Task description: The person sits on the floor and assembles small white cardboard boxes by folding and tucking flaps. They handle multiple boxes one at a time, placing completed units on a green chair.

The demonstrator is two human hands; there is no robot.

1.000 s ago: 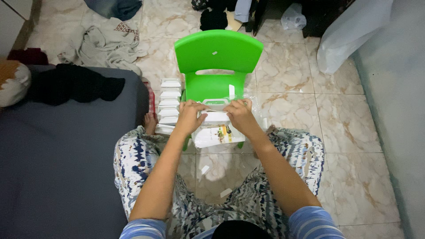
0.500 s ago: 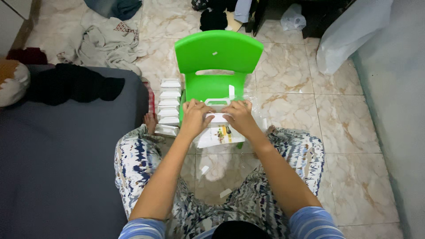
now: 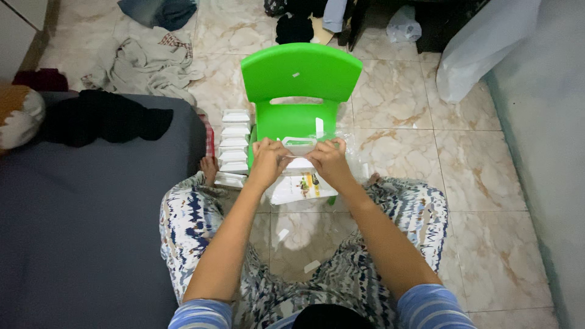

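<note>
Stack of white flat packs [image 3: 233,146] stands just left of the green chair [image 3: 301,91], hard against the grey mattress edge [image 3: 194,140], so you have almost no room to swing that way. Your left hand [image 3: 266,161] grips the left side of the clear plastic pouch [image 3: 300,148], fingers closed on its upper edge. The pouch rests on the front of the chair seat, over a white printed pack [image 3: 301,185] that overhangs the seat lip toward your knees. Keep both grips level and close to the pouch mouth, so that the film stays taut and does not skew. Your right hand [image 3: 329,161] pinches the right side of the same edge. To the right the tiled floor [image 3: 414,164] lies open as far as the wall.
</note>
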